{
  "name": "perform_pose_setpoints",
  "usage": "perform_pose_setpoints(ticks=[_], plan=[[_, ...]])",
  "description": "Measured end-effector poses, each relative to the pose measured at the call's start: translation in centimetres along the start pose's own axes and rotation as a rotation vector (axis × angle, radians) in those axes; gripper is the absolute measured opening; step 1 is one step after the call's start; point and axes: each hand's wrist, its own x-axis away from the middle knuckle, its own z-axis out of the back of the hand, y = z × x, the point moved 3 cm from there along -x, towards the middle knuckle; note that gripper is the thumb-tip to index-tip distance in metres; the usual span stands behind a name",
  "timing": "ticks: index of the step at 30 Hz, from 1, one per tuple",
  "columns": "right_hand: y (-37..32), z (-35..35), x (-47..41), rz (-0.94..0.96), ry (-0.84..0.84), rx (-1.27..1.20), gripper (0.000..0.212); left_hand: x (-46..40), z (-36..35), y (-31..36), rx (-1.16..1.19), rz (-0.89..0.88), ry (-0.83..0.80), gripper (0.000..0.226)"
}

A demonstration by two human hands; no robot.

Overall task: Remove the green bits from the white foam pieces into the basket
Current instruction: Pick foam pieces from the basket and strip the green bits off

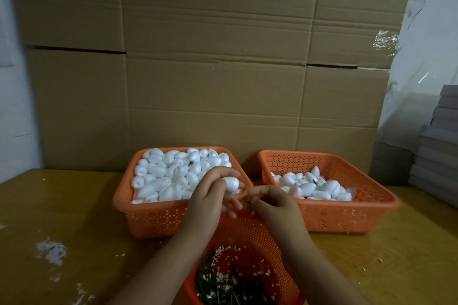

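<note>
My left hand (213, 194) grips a white egg-shaped foam piece (231, 184) above the near edge of the left orange basket (153, 218), which is heaped with white foam pieces. My right hand (271, 202) is pinched on a small green bit (246, 202) just to the right of that foam piece. Both hands hover over the far rim of a round orange basket (247, 233) close to me, which holds green stems and white crumbs (223, 280). The right orange basket (347, 215) is partly filled with foam pieces, a few showing green bits.
The baskets stand on a yellowish wooden table (74, 218) with white foam crumbs scattered on it. A wall of brown cardboard boxes (213, 57) rises right behind the baskets. Grey stacked boards (436, 151) stand at the far right.
</note>
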Motion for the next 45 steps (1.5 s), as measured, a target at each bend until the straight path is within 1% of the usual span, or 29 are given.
perform_pose_setpoints(ticks=[3, 7, 14, 17, 20, 26, 31, 36, 42, 45], plan=[[-0.2, -0.1, 0.0, 0.016, 0.000, -0.020, 0.024, -0.1, -0.2, 0.0, -0.004, 0.009, 0.008, 0.033], [-0.3, -0.1, 0.0, 0.036, -0.004, -0.022, 0.021, -0.2, -0.1, -0.5, -0.076, -0.012, 0.025, 0.022], [-0.6, -0.3, 0.2, 0.062, -0.032, -0.004, 0.020, -0.4, -0.1, -1.0, -0.151, -0.071, 0.023, 0.017], [-0.8, -0.4, 0.3, 0.076, -0.048, -0.026, 0.024, -0.4, -0.3, -1.0, -0.207, -0.089, -0.001, 0.022], [-0.8, -0.3, 0.3, 0.108, -0.037, -0.007, 0.022, -0.4, -0.3, -0.9, -0.254, -0.095, -0.010, 0.028], [-0.8, -0.2, 0.3, 0.140, -0.030, -0.023, 0.013, -0.2, -0.2, -0.7, -0.355, -0.162, 0.007, 0.014], [-1.2, 0.2, 0.5, 0.163, 0.012, -0.076, 0.008, -0.2, -0.3, -0.8, -0.423, -0.171, -0.004, 0.017], [-1.3, -0.2, 0.7, 0.175, -0.044, -0.046, 0.011, -0.3, 0.0, -0.9, -0.429, -0.150, 0.009, 0.013], [-1.6, -0.8, 1.0, 0.193, -0.113, 0.094, 0.016, -0.3, 0.1, -1.0, -0.395, -0.135, 0.005, 0.013], [-1.5, -0.9, 1.2, 0.197, -0.118, 0.172, 0.022, -0.4, 0.1, -1.0, -0.304, -0.129, 0.015, 0.011]])
